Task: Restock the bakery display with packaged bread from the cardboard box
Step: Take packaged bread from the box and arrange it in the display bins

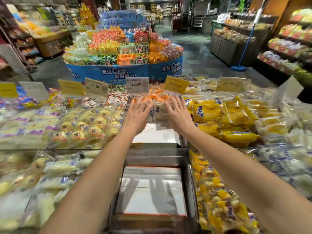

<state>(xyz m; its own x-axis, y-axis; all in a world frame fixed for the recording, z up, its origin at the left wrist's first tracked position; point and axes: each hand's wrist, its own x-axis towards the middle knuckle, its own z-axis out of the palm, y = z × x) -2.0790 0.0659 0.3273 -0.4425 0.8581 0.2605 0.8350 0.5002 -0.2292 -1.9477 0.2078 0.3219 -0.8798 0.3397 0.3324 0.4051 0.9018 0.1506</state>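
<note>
White-wrapped bread packs stand at the far end of the middle bin of the display counter, in the centre of the frame, and that is where the task's goods are at this moment; the cardboard box itself we cannot find in view. We reach in with both arms. Our left hand and our right hand lie palms down with fingers straight and spread, one on each side of the packs. They touch the wrappers and close round nothing. We judge the hands are set this way to push the packs back and square them against the rear of the bin, so that the row begins at the far end and the bare floor nearer us is free for more. Between the hands we count two packs, one with blue print; others may be hidden under the palms, and the blur stops us from saying. The lower bin, in the lower centre, shows only a bare white floor with shadows across it, so we judge the restocking to be at an early stage. Left of centre lie round yellow buns in clear bags, right of centre yellow packs, each sort in its own bin, likely so that it sits under its own price. Of white tags with readable figures we count two, the 21.90 tag and the 23.90 tag; one yellow tag at the upper right also reads 23.90.
</note>
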